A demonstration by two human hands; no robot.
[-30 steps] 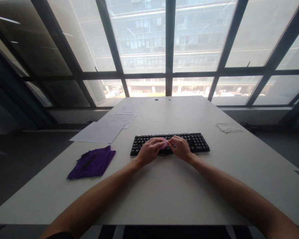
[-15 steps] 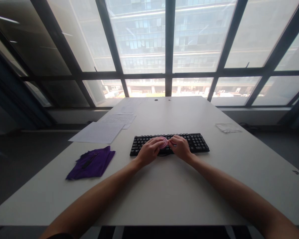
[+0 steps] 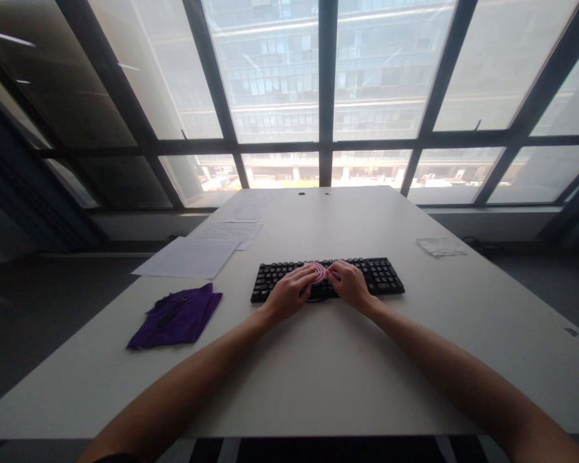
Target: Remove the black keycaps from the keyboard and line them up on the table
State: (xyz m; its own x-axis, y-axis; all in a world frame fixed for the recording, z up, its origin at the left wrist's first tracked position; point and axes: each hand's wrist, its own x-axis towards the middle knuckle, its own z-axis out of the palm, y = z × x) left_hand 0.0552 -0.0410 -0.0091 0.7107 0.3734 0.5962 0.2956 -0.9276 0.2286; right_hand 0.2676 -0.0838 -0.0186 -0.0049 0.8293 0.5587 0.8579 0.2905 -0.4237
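Note:
A flat spiral of pink cord point(image 3: 318, 272) is held just above the black keyboard point(image 3: 386, 276). My left hand point(image 3: 288, 290) is closed on the left side of the coil, its fingers lying over the near rim. At the coil's right edge, my right hand point(image 3: 351, 284) pinches a short pinkish-purple piece that looks like the cord's end. Both hands hover over or rest on the keyboard's middle, hiding many keys; which of the two, I cannot tell.
Left of my arms lies a folded purple cloth point(image 3: 188, 321) with a small dark object point(image 3: 172, 312) on it. Several white paper sheets point(image 3: 188, 257) spread behind it. A thin whitish packet point(image 3: 441, 247) sits on the right of the white table point(image 3: 318, 379), which reaches toward the windows.
The pink coil has turned slightly, showing more of its rings. A purplish piece now shows at my right fingers. Both hands stay in nearly the same place.

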